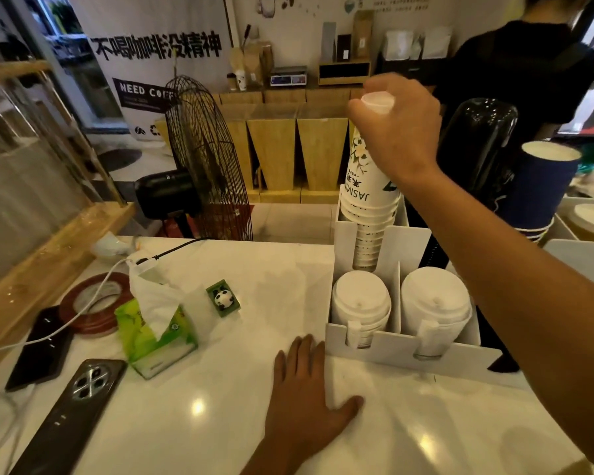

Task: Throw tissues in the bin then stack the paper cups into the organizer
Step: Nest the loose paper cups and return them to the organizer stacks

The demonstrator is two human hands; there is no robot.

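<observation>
A white cardboard organizer [402, 351] stands on the white counter at the right. My right hand [396, 126] grips the top of an upside-down stack of white paper cups [369, 197] printed with flowers and "JASMINE"; the stack's lower end sits inside the organizer's back left slot. Two front slots hold stacks of white lids [360, 301] [434, 303]. My left hand [306, 385] lies flat on the counter, fingers straight, its thumb against the organizer's front left corner. A green tissue pack [158, 341] with a white tissue sticking out lies to the left.
A black fan [206, 159] stands behind the counter's far edge. Two phones [72, 413], a white cable, a red tape roll [93, 310] and a small panda box [223, 298] lie at the left. Blue cups [542, 186] stand at the right; a person in black stands behind.
</observation>
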